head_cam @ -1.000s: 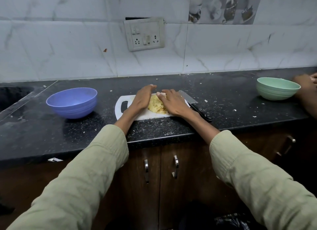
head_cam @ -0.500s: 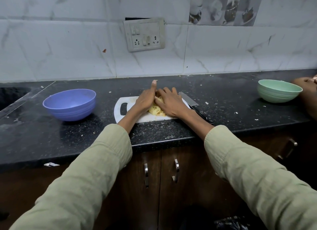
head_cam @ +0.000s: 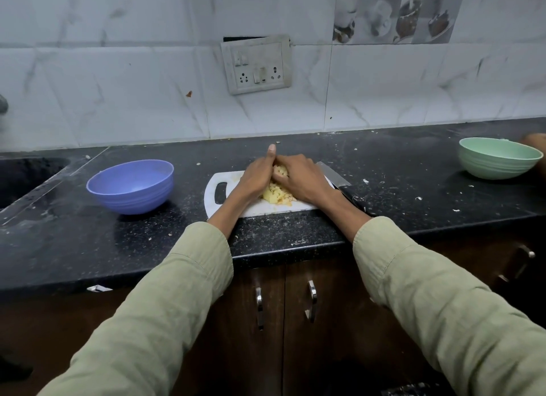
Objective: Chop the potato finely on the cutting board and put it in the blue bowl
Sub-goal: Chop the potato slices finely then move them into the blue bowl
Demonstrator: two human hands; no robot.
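A pile of finely chopped yellow potato lies on the white cutting board in the middle of the black counter. My left hand and my right hand press together around the pile from either side, cupping it between the palms. Much of the potato is hidden by the hands. The blue bowl stands to the left of the board and holds nothing. A knife lies along the board's right edge, partly under my right wrist.
A green bowl stands at the far right, with another person's hand behind it. A sink is set into the counter at far left. Small scraps dot the counter. Cabinet doors with metal handles lie below.
My hands have closed in from apart until they meet, gathering the spread potato into a tighter heap between them. The other person's hand at the right has drawn back.
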